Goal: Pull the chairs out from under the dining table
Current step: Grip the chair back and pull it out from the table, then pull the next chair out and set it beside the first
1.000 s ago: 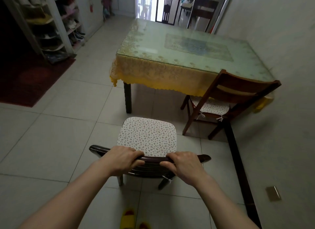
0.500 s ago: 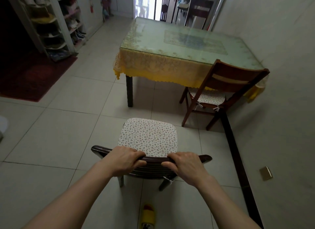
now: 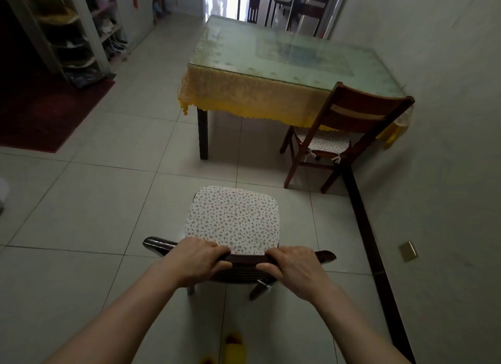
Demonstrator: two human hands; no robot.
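While the near chair (image 3: 233,222) stands clear of the dining table (image 3: 284,62) on open tile, well apart from its near edge, both hands stay off nothing else: left hand (image 3: 196,262) and right hand (image 3: 295,268) are each curled closed over the dark top rail, which runs left-right straight ahead of the person. 1 second chair (image 3: 341,135) is still tucked with its seat under the yellow cloth, ahead and to the right, tight beside the wall (image 3: 447,119). Likely next target, and the right hand is nearer to it.
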